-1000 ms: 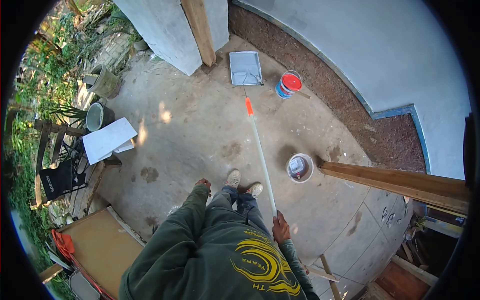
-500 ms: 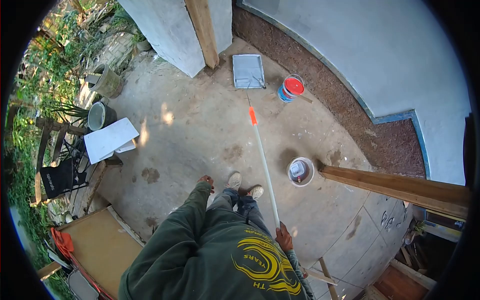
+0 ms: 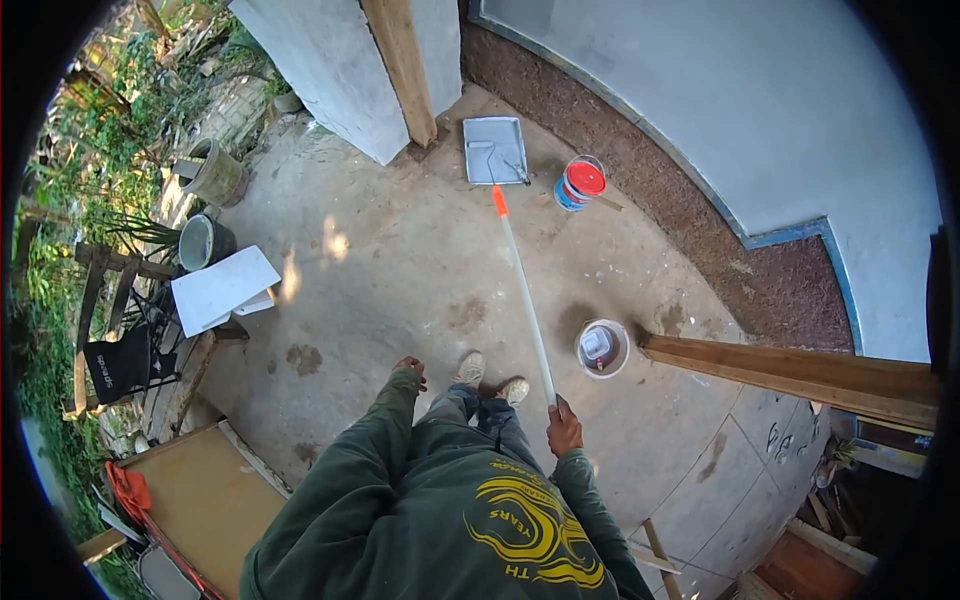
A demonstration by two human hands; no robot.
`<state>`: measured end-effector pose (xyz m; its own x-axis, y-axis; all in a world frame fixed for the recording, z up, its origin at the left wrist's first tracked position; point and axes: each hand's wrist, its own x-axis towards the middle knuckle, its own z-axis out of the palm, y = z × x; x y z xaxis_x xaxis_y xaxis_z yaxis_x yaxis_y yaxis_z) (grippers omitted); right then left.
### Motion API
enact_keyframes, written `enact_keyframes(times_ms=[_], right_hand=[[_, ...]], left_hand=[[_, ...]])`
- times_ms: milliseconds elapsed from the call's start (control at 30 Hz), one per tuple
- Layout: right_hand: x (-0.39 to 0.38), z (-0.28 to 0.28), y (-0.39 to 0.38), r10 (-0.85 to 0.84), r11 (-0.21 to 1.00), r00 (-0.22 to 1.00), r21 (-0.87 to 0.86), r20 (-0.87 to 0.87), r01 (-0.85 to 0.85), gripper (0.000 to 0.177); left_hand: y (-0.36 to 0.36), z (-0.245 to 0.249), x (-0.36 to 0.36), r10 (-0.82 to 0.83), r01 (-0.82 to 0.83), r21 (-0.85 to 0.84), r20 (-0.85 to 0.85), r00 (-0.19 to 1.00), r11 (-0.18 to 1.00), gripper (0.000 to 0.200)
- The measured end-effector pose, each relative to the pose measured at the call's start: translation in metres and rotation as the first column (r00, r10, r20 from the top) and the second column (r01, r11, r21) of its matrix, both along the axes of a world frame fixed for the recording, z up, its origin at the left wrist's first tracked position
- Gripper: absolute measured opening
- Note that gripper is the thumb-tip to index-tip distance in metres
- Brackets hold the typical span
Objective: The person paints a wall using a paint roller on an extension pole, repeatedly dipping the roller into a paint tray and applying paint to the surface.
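Note:
My right hand (image 3: pixel 565 427) is wrapped round the lower end of a long white pole with an orange tip. This is the handle of a paint roller (image 3: pixel 523 280). Its roller head lies in the grey paint tray (image 3: pixel 509 133) on the floor ahead, and the thin wire frame shows above the orange end. A small dark-handled tool (image 3: pixel 517 172), too small to name, rests at the tray's near right corner. My left hand (image 3: pixel 411 371) hangs beside my left leg, fingers loosely bent and apart, with nothing visible in it.
A paint bucket with a red lid (image 3: pixel 585 179) stands right of the tray. Nearer is a white bucket (image 3: pixel 603 349) with a small container inside. A wooden post (image 3: pixel 780 375) rises at right, a pillar (image 3: pixel 325 70) ahead. White boards (image 3: pixel 225 290) lie at left.
My right hand has moved forward and slightly left with the pole. The roller head now shows in the upper part of the tray, farther from the near edge.

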<state>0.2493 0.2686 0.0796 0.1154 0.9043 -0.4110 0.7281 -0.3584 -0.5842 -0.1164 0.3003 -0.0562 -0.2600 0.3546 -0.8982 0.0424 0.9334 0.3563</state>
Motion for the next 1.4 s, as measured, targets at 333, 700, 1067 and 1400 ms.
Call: enact_keyframes(times_ms=[333,700,1067,1400], right_hand=[[0.005,-0.001,0.013,-0.027,0.999,0.999,-0.018,-0.037,0.026,0.038],[0.015,-0.026,0.005,0.231,0.970,0.963,0.041,0.140,-0.239,0.034],[0.033,0.053,-0.077,-0.047,0.973,0.998,-0.230,-0.052,0.034,0.035],[0.009,-0.004,-0.015,0.093,0.995,0.995,-0.034,0.027,-0.092,0.037]], left_hand=[[-0.013,0.001,0.008,-0.005,0.004,0.023,0.033,0.999,1.000,0.031],[-0.028,-0.012,-0.003,0.028,-0.028,-0.034,-0.016,0.999,0.999,0.032],[-0.016,-0.006,0.008,0.074,-0.075,0.021,0.038,0.997,0.997,0.031],[-0.007,-0.001,0.004,-0.003,0.003,0.021,-0.005,1.000,1.000,0.029]])
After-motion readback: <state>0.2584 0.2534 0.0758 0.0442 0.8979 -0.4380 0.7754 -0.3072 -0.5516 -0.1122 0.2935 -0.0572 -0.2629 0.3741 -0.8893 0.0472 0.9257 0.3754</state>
